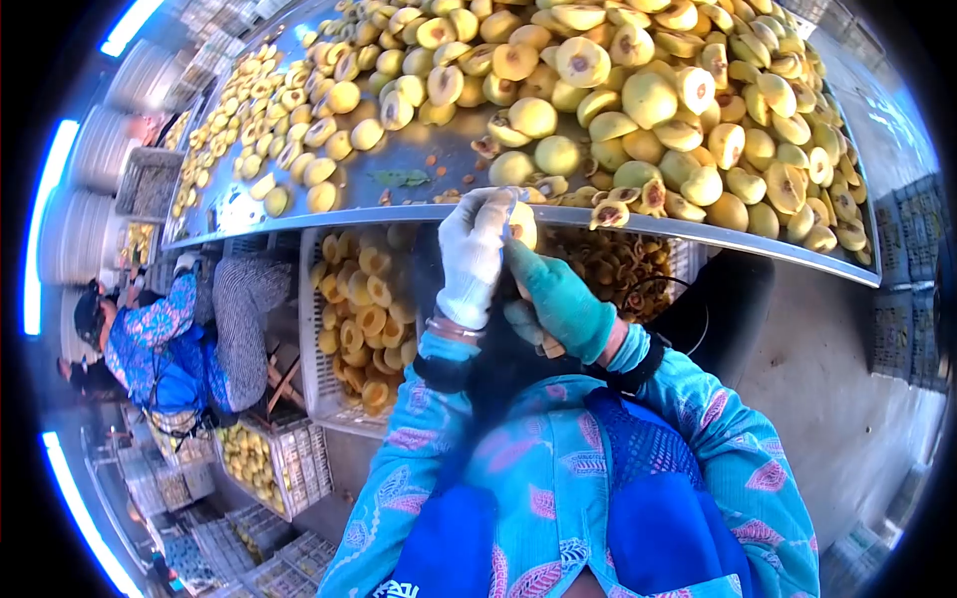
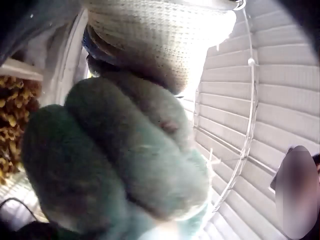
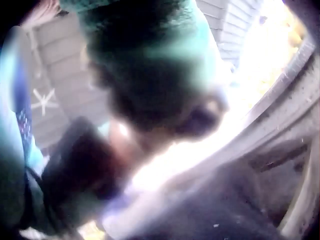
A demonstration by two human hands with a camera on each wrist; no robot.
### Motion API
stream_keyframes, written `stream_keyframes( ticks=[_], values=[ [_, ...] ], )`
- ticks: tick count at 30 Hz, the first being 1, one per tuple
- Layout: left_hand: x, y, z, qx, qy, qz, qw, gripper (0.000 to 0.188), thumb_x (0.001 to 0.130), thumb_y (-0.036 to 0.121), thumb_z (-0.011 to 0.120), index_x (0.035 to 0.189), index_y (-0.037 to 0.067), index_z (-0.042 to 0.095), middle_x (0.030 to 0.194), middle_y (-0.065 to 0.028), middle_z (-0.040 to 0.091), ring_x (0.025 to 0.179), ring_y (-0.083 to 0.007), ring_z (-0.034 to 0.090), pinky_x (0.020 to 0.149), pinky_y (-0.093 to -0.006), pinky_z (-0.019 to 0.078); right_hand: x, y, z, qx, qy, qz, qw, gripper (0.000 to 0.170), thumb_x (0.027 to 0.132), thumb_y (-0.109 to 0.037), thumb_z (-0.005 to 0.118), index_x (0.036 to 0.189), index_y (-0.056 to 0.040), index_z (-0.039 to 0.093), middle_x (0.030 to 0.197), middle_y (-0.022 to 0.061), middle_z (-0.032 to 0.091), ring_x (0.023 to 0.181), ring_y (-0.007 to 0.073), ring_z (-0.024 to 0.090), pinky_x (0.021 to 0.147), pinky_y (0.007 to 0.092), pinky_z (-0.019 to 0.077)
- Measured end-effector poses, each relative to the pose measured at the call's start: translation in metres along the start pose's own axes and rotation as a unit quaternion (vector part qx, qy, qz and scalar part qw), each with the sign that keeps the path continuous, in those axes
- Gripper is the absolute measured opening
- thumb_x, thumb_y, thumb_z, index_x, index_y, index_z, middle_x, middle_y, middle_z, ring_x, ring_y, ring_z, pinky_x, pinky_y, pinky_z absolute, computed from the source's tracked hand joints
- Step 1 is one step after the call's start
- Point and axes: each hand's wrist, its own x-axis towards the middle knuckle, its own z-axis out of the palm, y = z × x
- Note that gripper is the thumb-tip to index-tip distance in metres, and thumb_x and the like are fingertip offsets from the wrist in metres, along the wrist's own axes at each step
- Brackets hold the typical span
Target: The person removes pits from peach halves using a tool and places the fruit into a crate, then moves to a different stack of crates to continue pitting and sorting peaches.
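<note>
A cut yellow peach is pinched by my left hand, in a white knit glove, just over the table's near edge. Close on its right, my right hand, in a green glove, has curled fingers and its thumb side up against the fruit. Below that fist shows a tan end of what it grips; the rest is hidden. Curled green fingers fill the left wrist view, under the white glove. The right wrist view shows the green glove dark and blurred.
Peach halves heap on the metal table. Underneath, a crate holds hollowed halves, and brown pit scraps lie to its right. At left sits another person, near a crate of fruit.
</note>
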Motion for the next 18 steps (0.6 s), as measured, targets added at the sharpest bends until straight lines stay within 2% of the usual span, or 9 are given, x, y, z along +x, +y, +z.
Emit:
stream_keyframes(
  ticks=[3,4,6,8,9,10,12,16,18],
  values=[
    [-0.001,0.0,-0.01,-0.022,0.064,-0.022,0.997,0.019,0.09,0.015,0.058,0.095,-0.002,0.064,0.088,-0.0068,0.066,0.07,-0.0089,0.057,0.063,-0.0222,0.0462,0.018,0.005,-0.006,0.436,-0.293,0.111,0.844,0.047,0.092,-0.06,0.04,0.082,-0.0143,0.049,0.051,-0.0032,0.038,0.036,0.0104,0.033,0.034,0.0263,0.0264],
    [0.0,-0.001,-0.013,-0.056,0.062,-0.008,0.996,0.018,0.09,0.015,0.058,0.094,-0.002,0.064,0.088,-0.0061,0.066,0.07,-0.0089,0.057,0.064,-0.0221,0.0463,0.014,0.001,-0.002,0.434,-0.297,0.113,0.843,0.047,0.092,-0.06,0.04,0.082,-0.0143,0.049,0.051,-0.0032,0.038,0.036,0.0104,0.033,0.034,0.0263,0.0264],
    [-0.005,0.008,-0.011,0.014,0.057,0.017,0.998,0.018,0.09,0.014,0.058,0.094,-0.002,0.065,0.088,-0.0052,0.066,0.073,-0.0092,0.058,0.066,-0.022,0.0467,-0.001,-0.007,0.01,0.09,-0.093,0.034,0.991,0.043,0.094,-0.056,0.038,0.085,-0.0158,0.051,0.054,-0.0057,0.038,0.037,0.0092,0.032,0.039,0.0262,0.0289],
    [-0.001,0.0,-0.016,0.063,0.01,0.017,0.998,0.018,0.09,0.014,0.057,0.095,-0.002,0.065,0.088,-0.0055,0.066,0.074,-0.0085,0.058,0.067,-0.0212,0.0462,0.005,0.003,0.011,-0.045,-0.005,-0.023,0.999,0.047,0.096,-0.056,0.033,0.085,-0.0151,0.054,0.056,-0.0067,0.04,0.038,0.0083,0.033,0.041,0.0264,0.0292],
    [-0.002,0.0,-0.017,0.098,0.006,0.005,0.995,0.022,0.092,0.015,0.052,0.098,-0.003,0.064,0.096,-0.0117,0.067,0.085,-0.0163,0.063,0.079,-0.0267,0.0482,0.018,0.013,-0.003,0.192,-0.192,0.034,0.962,0.047,0.096,-0.055,0.033,0.086,-0.015,0.054,0.056,-0.0062,0.041,0.039,0.0084,0.035,0.042,0.0262,0.0299],
    [0.005,-0.008,-0.024,0.076,-0.01,0.033,0.997,0.026,0.094,0.02,0.051,0.1,-0.002,0.063,0.094,-0.0129,0.067,0.082,-0.017,0.063,0.077,-0.0262,0.0489,0.024,0.014,-0.009,0.408,-0.361,0.089,0.833,0.047,0.096,-0.055,0.034,0.086,-0.0149,0.055,0.056,-0.0057,0.042,0.04,0.0084,0.036,0.042,0.0261,0.0306],
    [0.004,-0.016,-0.026,-0.117,0.0,-0.072,0.991,0.026,0.094,0.018,0.05,0.103,-0.003,0.062,0.097,-0.0113,0.065,0.084,-0.0161,0.061,0.077,-0.029,0.0494,0.027,0.019,-0.01,0.425,-0.366,0.077,0.824,0.045,0.096,-0.054,0.034,0.088,-0.0149,0.056,0.057,-0.0064,0.042,0.04,0.0084,0.036,0.043,0.0258,0.0306],
    [-0.032,0.025,-0.023,-0.002,0.052,-0.066,0.997,0.034,0.097,0.027,0.045,0.107,-0.002,0.06,0.094,-0.0145,0.066,0.079,-0.0195,0.064,0.07,-0.028,0.0525,0.018,0.024,0.004,0.403,-0.377,0.127,0.824,0.042,0.095,-0.053,0.039,0.086,-0.0147,0.054,0.055,-0.0053,0.042,0.041,0.0092,0.038,0.04,0.0263,0.028],
    [-0.03,0.022,-0.051,-0.193,0.068,-0.181,0.962,0.037,0.097,0.031,0.044,0.109,-0.001,0.06,0.09,-0.0142,0.066,0.074,-0.0195,0.064,0.063,-0.0282,0.0528,0.016,0.02,0.017,0.32,-0.415,0.111,0.844,0.042,0.095,-0.053,0.039,0.085,-0.0149,0.054,0.053,-0.0052,0.041,0.039,0.0092,0.036,0.038,0.0249,0.028]
  ],
)
